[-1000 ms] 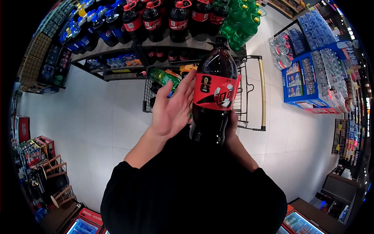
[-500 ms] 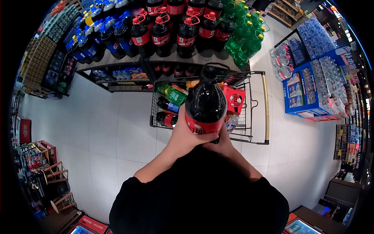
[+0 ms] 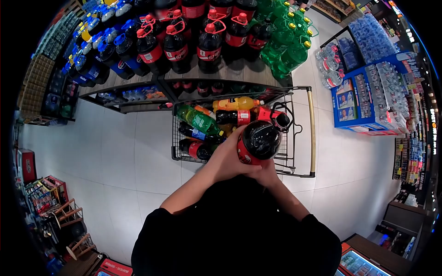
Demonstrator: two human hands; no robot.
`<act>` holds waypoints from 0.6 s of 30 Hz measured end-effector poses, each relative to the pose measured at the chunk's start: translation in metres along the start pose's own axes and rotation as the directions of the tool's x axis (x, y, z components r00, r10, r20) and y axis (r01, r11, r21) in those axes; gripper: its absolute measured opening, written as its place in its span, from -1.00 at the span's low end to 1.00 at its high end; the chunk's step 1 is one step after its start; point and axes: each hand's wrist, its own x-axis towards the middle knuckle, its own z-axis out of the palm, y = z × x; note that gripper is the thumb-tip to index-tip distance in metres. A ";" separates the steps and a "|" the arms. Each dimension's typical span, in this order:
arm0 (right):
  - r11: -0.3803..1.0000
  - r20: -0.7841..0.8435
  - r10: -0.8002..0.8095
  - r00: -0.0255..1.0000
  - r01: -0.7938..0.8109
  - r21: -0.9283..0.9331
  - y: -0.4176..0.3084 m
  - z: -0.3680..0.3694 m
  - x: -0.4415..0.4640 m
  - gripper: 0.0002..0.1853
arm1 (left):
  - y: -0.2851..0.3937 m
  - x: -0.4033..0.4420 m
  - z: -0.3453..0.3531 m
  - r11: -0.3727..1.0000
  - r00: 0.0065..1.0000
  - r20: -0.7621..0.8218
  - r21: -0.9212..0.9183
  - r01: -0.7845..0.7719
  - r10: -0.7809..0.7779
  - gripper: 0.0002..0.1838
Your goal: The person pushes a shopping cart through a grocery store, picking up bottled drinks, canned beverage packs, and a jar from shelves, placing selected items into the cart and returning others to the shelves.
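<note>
A large dark cola bottle with a black cap and red label is held upright in front of my chest, its top tipped forward and to the right. My left hand wraps round its left side. Low on the bottle, my right hand grips from the right, partly hidden behind it. Just beyond my hands stands a wire shopping cart holding a green bottle, an orange bottle and several dark bottles.
A wooden display shelf full of cola, blue-labelled and green bottles lies ahead. Stacked water packs on a blue display are at the right. Two wooden stools stand at the lower left. Drink coolers are at the bottom edge.
My left hand, earlier open beside the bottle, has closed round it. The bottle has come down and tilted, its cap now pointing forward and right. More of the cart's contents shows.
</note>
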 end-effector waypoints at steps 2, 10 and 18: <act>0.967 -0.055 0.012 0.998 -0.025 -0.253 0.004 -0.019 0.033 0.01 | -0.004 0.022 -0.003 0.997 0.996 -0.044 0.004 0.079 -0.079 0.30; 0.720 -0.102 -0.342 0.934 0.190 -0.667 0.027 -0.102 0.205 -0.02 | -0.045 0.175 -0.005 0.992 0.936 -0.337 0.106 -0.065 0.097 0.12; 0.655 -0.330 -0.421 0.845 0.031 -0.755 0.049 -0.160 0.349 0.02 | -0.090 0.334 -0.022 0.978 0.906 -0.405 0.205 -0.041 0.123 0.06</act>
